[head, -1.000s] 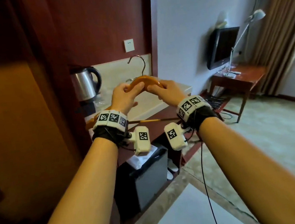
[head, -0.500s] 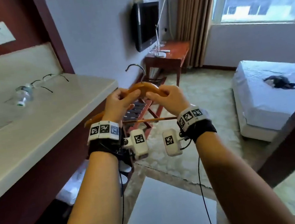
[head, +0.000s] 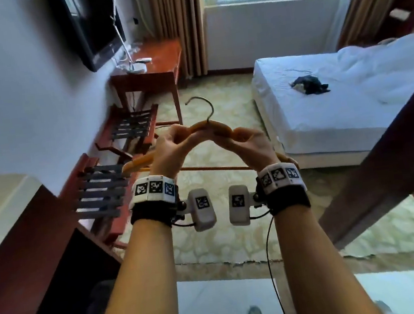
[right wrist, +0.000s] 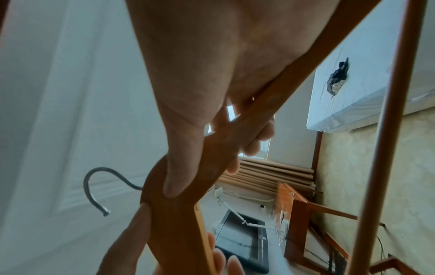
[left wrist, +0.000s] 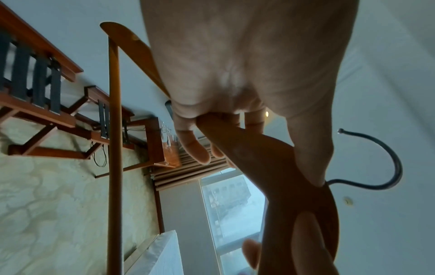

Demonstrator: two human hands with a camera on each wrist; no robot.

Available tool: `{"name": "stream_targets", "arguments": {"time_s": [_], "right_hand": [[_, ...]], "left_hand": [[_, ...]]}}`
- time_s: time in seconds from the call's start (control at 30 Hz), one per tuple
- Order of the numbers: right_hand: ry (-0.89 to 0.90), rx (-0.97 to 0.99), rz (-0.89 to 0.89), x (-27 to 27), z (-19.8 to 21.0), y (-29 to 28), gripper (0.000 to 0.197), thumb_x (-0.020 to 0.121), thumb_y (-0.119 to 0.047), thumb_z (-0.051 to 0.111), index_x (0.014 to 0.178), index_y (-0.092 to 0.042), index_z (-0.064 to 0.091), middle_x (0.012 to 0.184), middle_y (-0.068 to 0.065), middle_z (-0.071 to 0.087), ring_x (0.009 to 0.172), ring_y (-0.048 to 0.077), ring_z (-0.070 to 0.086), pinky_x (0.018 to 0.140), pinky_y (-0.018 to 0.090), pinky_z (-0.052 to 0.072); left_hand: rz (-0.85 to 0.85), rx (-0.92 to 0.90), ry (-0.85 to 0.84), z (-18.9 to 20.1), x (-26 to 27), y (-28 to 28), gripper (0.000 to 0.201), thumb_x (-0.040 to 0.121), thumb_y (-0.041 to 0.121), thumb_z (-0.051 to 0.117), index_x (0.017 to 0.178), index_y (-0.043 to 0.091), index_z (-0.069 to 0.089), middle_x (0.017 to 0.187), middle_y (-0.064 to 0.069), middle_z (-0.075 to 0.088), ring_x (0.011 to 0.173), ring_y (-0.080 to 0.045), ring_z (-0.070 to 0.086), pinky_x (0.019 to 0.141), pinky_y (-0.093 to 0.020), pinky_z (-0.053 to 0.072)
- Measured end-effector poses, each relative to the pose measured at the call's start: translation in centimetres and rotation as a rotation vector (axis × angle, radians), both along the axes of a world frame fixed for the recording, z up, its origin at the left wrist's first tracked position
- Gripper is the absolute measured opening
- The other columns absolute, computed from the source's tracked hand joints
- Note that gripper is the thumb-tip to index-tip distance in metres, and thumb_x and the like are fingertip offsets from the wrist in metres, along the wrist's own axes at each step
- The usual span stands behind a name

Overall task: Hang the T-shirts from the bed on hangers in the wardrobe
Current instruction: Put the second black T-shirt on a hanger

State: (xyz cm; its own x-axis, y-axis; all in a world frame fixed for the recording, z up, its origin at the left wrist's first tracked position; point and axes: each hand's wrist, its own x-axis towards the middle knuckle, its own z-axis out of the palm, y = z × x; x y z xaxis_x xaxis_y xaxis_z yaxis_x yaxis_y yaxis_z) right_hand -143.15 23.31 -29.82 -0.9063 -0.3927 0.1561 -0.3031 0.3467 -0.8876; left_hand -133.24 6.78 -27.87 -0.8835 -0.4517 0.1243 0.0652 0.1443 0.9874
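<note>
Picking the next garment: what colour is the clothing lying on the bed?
Dark, black or charcoal, crumpled clothing on the white bed. Head view shows it best.

The head view is swinging away from the kettle and counter of a second ago and is now taking in the bed [head: 326,116], with a dark T-shirt [head: 309,85] lying crumpled on its sheet and growing larger in view. The wooden hanger [head: 212,127] is travelling along, the left hand [head: 171,148] and right hand [head: 246,144] spreading slightly apart on its shoulders, and the luggage rack [head: 114,178] is coming in at the left.
</note>
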Motion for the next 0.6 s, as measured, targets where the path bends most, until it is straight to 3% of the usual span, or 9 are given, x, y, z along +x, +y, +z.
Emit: {"name": "stream_targets", "arguments": {"time_s": [0.1,0.17,0.27,0.37,0.5,0.6], "right_hand": [[-0.031,0.028,-0.025,-6.6,-1.6,0.2,0.056,0.066,-0.076,0.072,0.077,-0.021,0.070,0.051,-0.016,0.051,0.056,0.005,0.047,0.068,0.035,0.034],[-0.041,0.039,-0.034,-11.5,-2.5,0.1,0.055,0.065,-0.078,0.070,0.076,-0.024,0.069,0.050,-0.017,0.049,0.055,0.004,0.045,0.071,0.036,0.033],[-0.047,0.022,-0.043,-19.7,-3.3,-0.5,0.051,0.058,-0.084,0.066,0.073,-0.036,0.068,0.051,-0.017,0.050,0.056,0.004,0.047,0.076,0.040,0.033],[-0.087,0.018,-0.062,-27.4,-2.3,-0.4,0.061,0.055,-0.087,0.066,0.078,-0.031,0.071,0.056,-0.015,0.056,0.058,0.003,0.051,0.077,0.039,0.037],[-0.112,0.056,-0.059,-36.4,-0.4,-0.7,0.045,0.068,-0.076,0.071,0.068,-0.031,0.067,0.054,-0.018,0.053,0.060,0.003,0.051,0.075,0.034,0.038],[-0.129,0.087,-0.067,-42.2,-0.2,-1.7,0.041,0.073,-0.069,0.073,0.070,-0.029,0.067,0.055,-0.019,0.053,0.061,0.002,0.051,0.079,0.034,0.039]], "left_hand": [[-0.043,-0.034,-0.035,-1.9,-7.8,-0.7,0.054,0.066,0.057,0.082,0.098,0.018,0.064,0.106,-0.019,0.065,0.098,-0.032,0.064,0.095,-0.049,0.052],[-0.052,-0.045,-0.046,-2.7,-13.0,-0.9,0.055,0.065,0.060,0.081,0.098,0.019,0.064,0.111,-0.018,0.066,0.106,-0.034,0.064,0.098,-0.053,0.050],[-0.047,-0.019,-0.044,-3.0,-21.4,-1.0,0.062,0.061,0.062,0.081,0.100,0.017,0.065,0.103,-0.011,0.069,0.102,-0.027,0.066,0.099,-0.052,0.051],[-0.063,0.011,-0.058,-2.4,-29.7,-0.9,0.062,0.059,0.062,0.080,0.098,0.016,0.065,0.093,-0.003,0.066,0.101,-0.029,0.066,0.099,-0.050,0.051],[-0.080,0.039,-0.039,-1.9,-39.6,-1.8,0.055,0.059,0.060,0.080,0.092,0.019,0.064,0.088,-0.001,0.062,0.089,-0.017,0.061,0.098,-0.049,0.049],[-0.086,0.051,-0.036,-2.5,-46.0,-3.4,0.047,0.062,0.058,0.080,0.088,0.022,0.063,0.086,0.001,0.061,0.088,-0.016,0.060,0.096,-0.048,0.050]]}}
